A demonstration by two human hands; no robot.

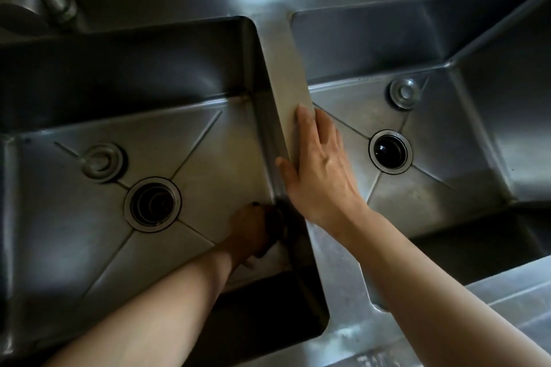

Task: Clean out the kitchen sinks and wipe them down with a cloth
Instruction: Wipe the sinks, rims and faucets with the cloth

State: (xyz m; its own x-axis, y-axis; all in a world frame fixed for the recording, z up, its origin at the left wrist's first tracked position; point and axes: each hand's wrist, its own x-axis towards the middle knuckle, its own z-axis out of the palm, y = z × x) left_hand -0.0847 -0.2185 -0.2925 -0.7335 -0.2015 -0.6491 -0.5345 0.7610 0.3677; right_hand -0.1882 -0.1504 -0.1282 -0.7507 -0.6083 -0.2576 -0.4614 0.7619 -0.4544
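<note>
Right hand lay flat, fingers straight, on divider edge. Left hand low in left sink corner, shadowed; grip unreadable.

Two sinks lie side by side, the left sink and the right sink, with a divider between them. Each has a drain in its floor and a stopper just behind it. The right hand rests on the divider; the left hand is low in the left sink, near its right wall.
</note>
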